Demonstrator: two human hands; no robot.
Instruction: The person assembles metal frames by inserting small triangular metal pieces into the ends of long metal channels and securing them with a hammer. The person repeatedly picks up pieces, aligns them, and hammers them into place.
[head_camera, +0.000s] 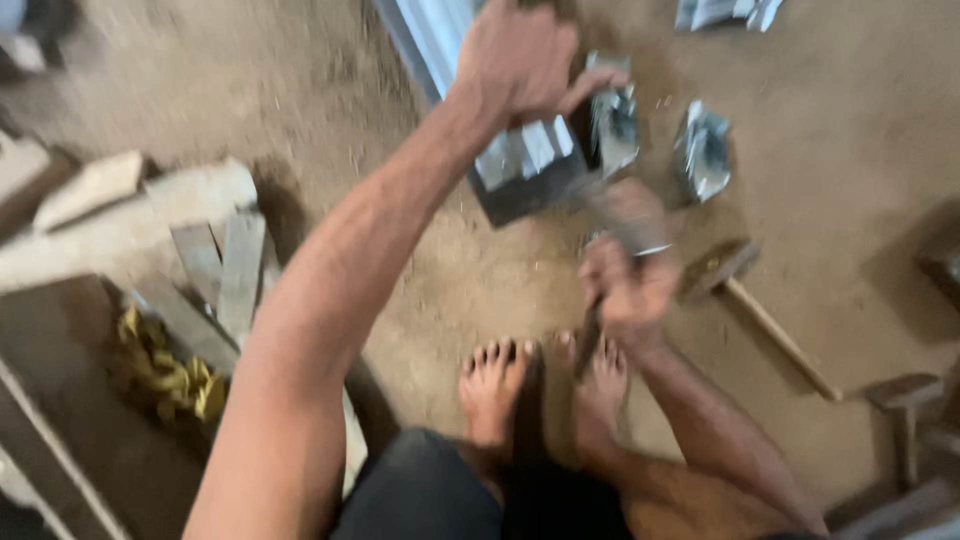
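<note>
- Folded sheet-metal piece (612, 120), shiny grey, stands on the dirt floor (850, 130) just ahead of the person's bare feet (540, 390), against the end of a long grey metal channel (520, 160).
- Left hand (520, 60) reaches out over the channel end, thumb touching the top of the sheet-metal piece; grip partly curled round it, but whether it is clamped tight cannot be told.
- Right hand (628, 275) is blurred, held above the floor just below the metal piece; fingers closed together round a thin dark tool (590, 335) whose end points down toward the feet. Tool kind unclear from blur.
- Second crumpled metal piece (705, 150) lies just right of the first, apart from both hands.
- Hammer (745, 290) with wooden handle lies on the floor right of the right hand, not touched.
- More metal bits (725, 12) at the top edge.
- Wooden planks (215, 260) and a yellow pile (165, 375) lie well to the left.
- Wooden block-like shape (900, 395) at the right edge.
</note>
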